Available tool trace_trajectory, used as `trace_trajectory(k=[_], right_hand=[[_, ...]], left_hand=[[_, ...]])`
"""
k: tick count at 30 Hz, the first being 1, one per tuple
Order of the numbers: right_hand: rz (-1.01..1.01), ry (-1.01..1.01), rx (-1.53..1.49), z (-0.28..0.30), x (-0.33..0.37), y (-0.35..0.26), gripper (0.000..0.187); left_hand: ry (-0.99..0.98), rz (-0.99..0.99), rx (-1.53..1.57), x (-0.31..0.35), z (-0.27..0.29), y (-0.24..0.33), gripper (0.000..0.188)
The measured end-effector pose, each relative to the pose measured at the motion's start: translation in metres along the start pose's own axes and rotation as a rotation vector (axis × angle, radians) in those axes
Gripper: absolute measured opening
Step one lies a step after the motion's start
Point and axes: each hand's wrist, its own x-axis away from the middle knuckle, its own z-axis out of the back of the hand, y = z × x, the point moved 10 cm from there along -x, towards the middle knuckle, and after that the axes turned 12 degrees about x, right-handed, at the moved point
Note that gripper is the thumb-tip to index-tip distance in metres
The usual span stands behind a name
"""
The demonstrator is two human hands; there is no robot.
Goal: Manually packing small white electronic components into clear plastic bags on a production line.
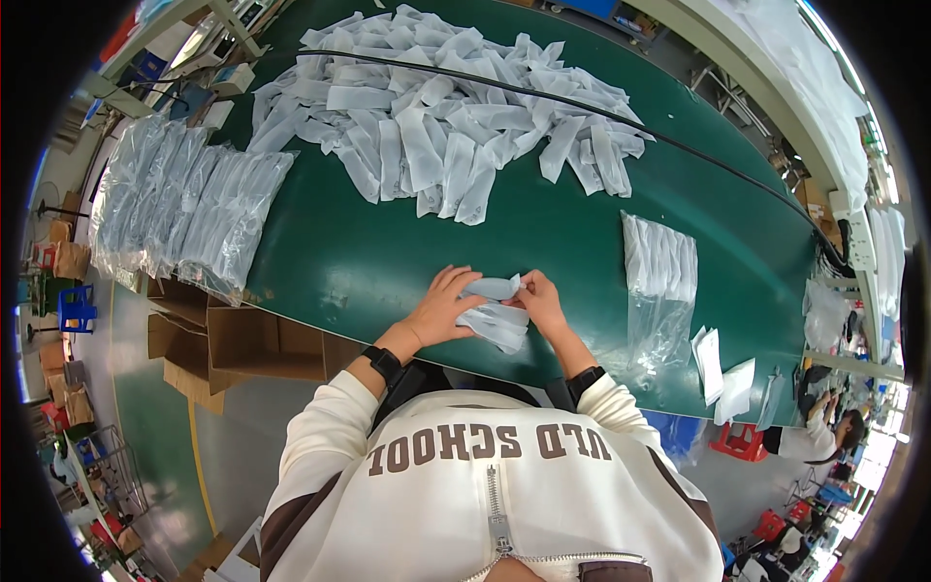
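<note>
Close to the front edge of the table, a small stack of whitish, frosted narrow packets lies between my hands. My left hand grips the stack from its left side, fingers over the top packet and thumb lower down. With thumb and fingertips, my right hand pinches the right end of the top packet. Part of the stack is hidden under my left fingers. A large heap of similar loose packets spreads over the far part of the green table.
Clear bags filled with packets stand at the left edge. Another partly filled clear bag lies to the right, near white flat sheets. A black cable crosses above the heap. Open cardboard boxes sit below left.
</note>
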Motion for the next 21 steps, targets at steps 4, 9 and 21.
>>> trace_trajectory(k=[4, 9, 21], right_hand=[[0.160, 0.143, 0.372, 0.018, 0.012, -0.039, 0.014], [0.502, 0.138, 0.703, 0.007, 0.039, -0.066, 0.019], [0.913, 0.327, 0.805, -0.011, -0.076, -0.190, 0.028]], left_hand=[[-0.105, 0.046, 0.131, 0.002, -0.018, -0.015, 0.060], [-0.069, 0.039, 0.109, 0.002, -0.018, -0.010, 0.066], [-0.132, 0.130, 0.054, 0.000, -0.024, -0.008, 0.088]])
